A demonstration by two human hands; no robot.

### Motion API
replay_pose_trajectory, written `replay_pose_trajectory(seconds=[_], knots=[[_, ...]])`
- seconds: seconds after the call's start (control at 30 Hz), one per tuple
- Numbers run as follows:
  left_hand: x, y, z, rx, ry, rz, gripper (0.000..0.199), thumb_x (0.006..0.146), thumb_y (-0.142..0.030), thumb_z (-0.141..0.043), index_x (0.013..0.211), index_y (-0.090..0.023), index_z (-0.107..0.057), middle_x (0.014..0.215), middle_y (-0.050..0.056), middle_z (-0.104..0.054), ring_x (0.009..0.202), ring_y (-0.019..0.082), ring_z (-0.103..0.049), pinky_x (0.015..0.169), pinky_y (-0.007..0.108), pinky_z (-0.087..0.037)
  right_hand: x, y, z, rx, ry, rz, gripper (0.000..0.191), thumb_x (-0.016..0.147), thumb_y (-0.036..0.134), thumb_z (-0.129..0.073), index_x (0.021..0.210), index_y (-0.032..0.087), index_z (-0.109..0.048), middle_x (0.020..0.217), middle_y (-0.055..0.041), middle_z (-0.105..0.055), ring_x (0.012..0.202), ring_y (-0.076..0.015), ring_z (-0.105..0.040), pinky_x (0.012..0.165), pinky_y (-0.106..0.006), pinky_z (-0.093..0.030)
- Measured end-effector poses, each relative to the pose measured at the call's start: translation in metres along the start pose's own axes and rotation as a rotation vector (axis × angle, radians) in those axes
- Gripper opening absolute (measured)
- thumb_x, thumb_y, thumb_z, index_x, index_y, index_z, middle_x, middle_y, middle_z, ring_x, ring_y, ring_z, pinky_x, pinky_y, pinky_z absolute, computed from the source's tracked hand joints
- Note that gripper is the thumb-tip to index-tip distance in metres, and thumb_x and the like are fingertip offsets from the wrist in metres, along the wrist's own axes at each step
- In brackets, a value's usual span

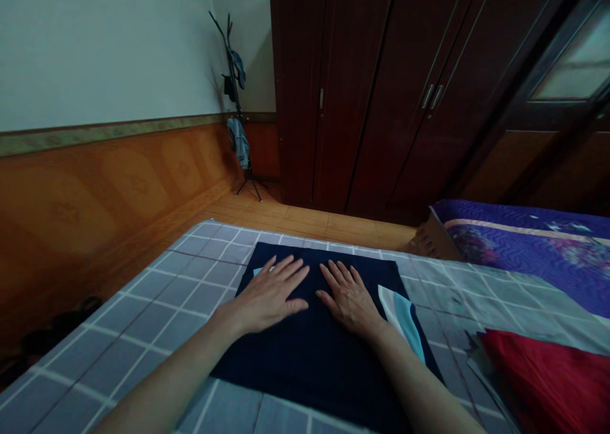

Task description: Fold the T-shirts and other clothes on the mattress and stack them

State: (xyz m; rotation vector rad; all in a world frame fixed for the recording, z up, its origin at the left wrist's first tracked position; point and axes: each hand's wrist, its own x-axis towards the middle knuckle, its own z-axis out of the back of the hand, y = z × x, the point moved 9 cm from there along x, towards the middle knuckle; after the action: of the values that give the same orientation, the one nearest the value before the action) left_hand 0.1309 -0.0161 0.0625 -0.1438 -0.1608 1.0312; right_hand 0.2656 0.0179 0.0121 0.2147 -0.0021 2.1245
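A dark navy piece of folded cloth (324, 364) lies flat before me, with a white and light blue stripe (405, 316) along its right side. My left hand (274, 291) rests palm down on its upper left part, fingers spread. A small light patch shows beside those fingers, mostly covered by the hand. On the upper right part, my right hand (347, 294) also lies flat, fingers stretched out and thumb apart. Neither hand grips anything. Whether the cloth is a garment I cannot tell for sure.
Under the cloth spreads a grey checked cover (157, 319). Red folded fabric (548, 377) lies at the lower right. Beyond it is a purple patterned bedspread (534, 237). A dark wardrobe (357, 103) and a coat stand (233, 84) with hanging items stand at the back.
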Motion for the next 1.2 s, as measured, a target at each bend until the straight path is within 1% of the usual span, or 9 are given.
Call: replay_pose_trajectory(seconds=[0.1, 0.27, 0.57, 0.67, 0.8, 0.9, 1.0, 1.07, 1.2], knots=[[-0.036, 0.023, -0.036, 0.041, 0.041, 0.159, 0.059, 0.091, -0.050, -0.043, 0.144, -0.025, -0.031, 0.150, 0.008, -0.028, 0.140, 0.026, -0.021, 0.112, 0.049, -0.017, 0.000, 0.000, 0.000, 0.010, -0.021, 0.013, 0.060, 0.093, 0.051, -0.034, 0.143, 0.017, -0.034, 0.147, -0.0124, -0.034, 0.137, -0.0288, -0.026, 0.111, -0.050, -0.018], [-0.080, 0.059, -0.038, 0.084, -0.140, 0.322, 0.056, 0.095, -0.046, -0.035, 0.145, -0.023, -0.028, 0.151, 0.007, -0.027, 0.140, 0.025, -0.021, 0.112, 0.048, -0.020, 0.001, -0.003, -0.005, 0.010, -0.031, 0.007, 0.062, 0.093, 0.054, -0.032, 0.143, 0.019, -0.034, 0.147, -0.0116, -0.035, 0.137, -0.0277, -0.026, 0.110, -0.049, -0.018], [-0.087, 0.071, -0.048, -0.030, -0.155, 0.310, 0.050, 0.094, -0.042, -0.036, 0.139, -0.021, -0.040, 0.149, 0.008, -0.033, 0.138, 0.025, -0.026, 0.112, 0.049, -0.022, 0.001, 0.003, 0.003, -0.037, -0.041, -0.011, 0.063, 0.093, 0.054, -0.032, 0.143, 0.014, -0.034, 0.144, -0.0148, -0.038, 0.135, -0.0273, -0.030, 0.108, -0.048, -0.021], [-0.089, 0.058, -0.035, 0.022, -0.216, 0.302, 0.050, 0.092, -0.035, -0.041, 0.139, -0.017, -0.039, 0.148, 0.011, -0.033, 0.138, 0.027, -0.025, 0.111, 0.051, -0.022, -0.001, 0.009, 0.014, -0.062, -0.057, -0.045, 0.062, 0.093, 0.051, -0.036, 0.141, 0.012, -0.036, 0.145, -0.0179, -0.036, 0.135, -0.0309, -0.029, 0.109, -0.050, -0.018], [-0.088, 0.007, -0.023, 0.092, -0.275, 0.099, 0.055, 0.090, -0.030, -0.045, 0.142, -0.018, -0.032, 0.151, 0.008, -0.027, 0.141, 0.025, -0.017, 0.114, 0.049, -0.014, -0.014, 0.040, 0.031, -0.084, -0.092, -0.072, 0.064, 0.092, 0.048, -0.041, 0.143, 0.011, -0.033, 0.149, -0.0188, -0.026, 0.138, -0.0332, -0.020, 0.110, -0.050, -0.012], [-0.088, -0.018, -0.040, 0.097, -0.178, 0.005, 0.059, 0.091, -0.042, -0.043, 0.144, -0.019, -0.029, 0.152, 0.008, -0.023, 0.141, 0.026, -0.014, 0.114, 0.050, -0.015, -0.039, 0.079, 0.032, -0.052, -0.080, -0.020, 0.062, 0.092, 0.049, -0.038, 0.144, 0.016, -0.032, 0.151, -0.0139, -0.025, 0.139, -0.0289, -0.019, 0.112, -0.046, -0.015], [-0.089, -0.018, -0.063, 0.102, -0.070, 0.018, 0.061, 0.093, -0.051, -0.036, 0.143, -0.018, -0.032, 0.152, 0.010, -0.024, 0.141, 0.027, -0.015, 0.113, 0.052, -0.017, -0.075, 0.103, 0.022, 0.026, -0.016, 0.044, 0.064, 0.092, 0.052, -0.037, 0.143, 0.015, -0.033, 0.150, -0.0140, -0.027, 0.138, -0.0292, -0.022, 0.111, -0.047, -0.019], [-0.089, -0.015, -0.070, 0.100, -0.038, 0.025, 0.062, 0.093, -0.054, -0.032, 0.144, -0.019, -0.030, 0.152, 0.010, -0.022, 0.141, 0.028, -0.013, 0.113, 0.052, -0.015, -0.102, 0.094, 0.016, 0.039, 0.022, 0.002, 0.066, 0.091, 0.054, -0.039, 0.143, 0.015, -0.034, 0.149, -0.0133, -0.028, 0.137, -0.0298, -0.024, 0.111, -0.048, -0.020], [-0.090, -0.013, -0.070, 0.076, 0.004, 0.039, 0.066, 0.093, -0.057, -0.028, 0.146, -0.019, -0.026, 0.153, 0.009, -0.018, 0.142, 0.028, -0.008, 0.113, 0.053, -0.010, -0.152, 0.032, 0.018, -0.057, 0.016, -0.196, 0.065, 0.091, 0.054, -0.039, 0.142, 0.014, -0.036, 0.149, -0.0130, -0.029, 0.138, -0.0293, -0.023, 0.111, -0.048, -0.019]])
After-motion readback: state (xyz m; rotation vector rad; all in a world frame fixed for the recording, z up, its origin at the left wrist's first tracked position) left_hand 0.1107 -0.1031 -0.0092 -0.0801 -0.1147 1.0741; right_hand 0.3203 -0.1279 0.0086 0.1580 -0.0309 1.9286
